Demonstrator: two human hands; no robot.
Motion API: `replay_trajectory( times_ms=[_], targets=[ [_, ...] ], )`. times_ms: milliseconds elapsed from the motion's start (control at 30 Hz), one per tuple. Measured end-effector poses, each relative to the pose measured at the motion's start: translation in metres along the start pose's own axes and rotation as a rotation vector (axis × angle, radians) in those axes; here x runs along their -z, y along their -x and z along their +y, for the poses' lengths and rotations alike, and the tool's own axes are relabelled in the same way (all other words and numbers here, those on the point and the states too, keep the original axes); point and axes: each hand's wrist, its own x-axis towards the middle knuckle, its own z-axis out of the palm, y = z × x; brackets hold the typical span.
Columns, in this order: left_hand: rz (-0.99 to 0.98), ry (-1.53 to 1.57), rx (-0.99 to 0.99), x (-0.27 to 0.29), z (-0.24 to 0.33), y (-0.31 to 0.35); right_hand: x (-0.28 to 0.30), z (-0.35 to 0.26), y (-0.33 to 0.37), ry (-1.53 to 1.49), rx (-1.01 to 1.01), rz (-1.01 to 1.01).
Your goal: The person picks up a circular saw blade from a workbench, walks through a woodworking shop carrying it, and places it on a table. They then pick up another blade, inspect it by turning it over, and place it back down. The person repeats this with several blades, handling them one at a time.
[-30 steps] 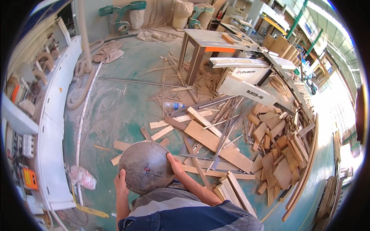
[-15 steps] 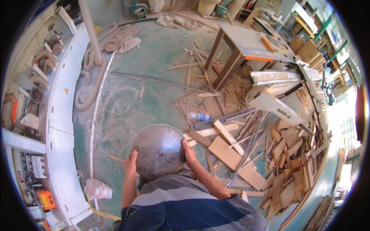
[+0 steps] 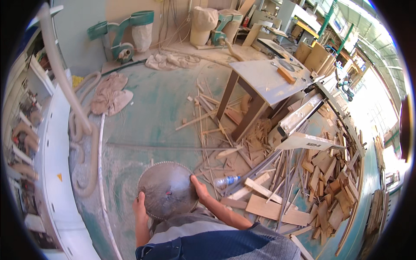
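Head view, looking down: a person's two bare hands grasp a round, toothed saw blade (image 3: 162, 184) close in front of the body. The left hand (image 3: 139, 210) grips its left edge and the right hand (image 3: 199, 189) its upper right edge, thumbs on top; the fingers beneath are hidden. This two-sided hold matches half a second ago, so the blade appears to be carried along, not set down.

What has changed is the view around it. A clear plastic bottle (image 3: 226, 181) and loose planks (image 3: 273, 210) on the green floor (image 3: 147, 112) now sit lower in the picture, just beyond the right hand, suggesting that the person has stepped forward or raised their head. A heap of wood offcuts (image 3: 329, 195) lies farther right.

Beyond stands a bench (image 3: 255, 73) bearing an orange-brown block (image 3: 286, 75). Farthest off, green dust collectors (image 3: 142, 18) at the wall now show more fully.
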Motion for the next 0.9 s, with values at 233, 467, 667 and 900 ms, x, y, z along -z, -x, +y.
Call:
replay_trajectory(
  times_ms=[233, 467, 667, 900],
  targets=[
    [-0.145, -0.137, 0.056, -0.042, 0.079, -0.182, -0.068, -0.063, -0.104, -0.203, -0.02, 0.082],
    [-0.251, -0.169, 0.044, -0.146, 0.137, -0.354, -0.107, -0.149, -0.248, -0.292, -0.006, 0.213],
    [-0.168, -0.147, 0.046, -0.219, 0.175, -0.477, -0.131, -0.27, -0.366, -0.25, -0.004, 0.179],
    [-0.238, -0.049, 0.078, -0.302, 0.208, -0.611, -0.152, -0.359, -0.484, -0.198, 0.011, 0.199]
  ],
)
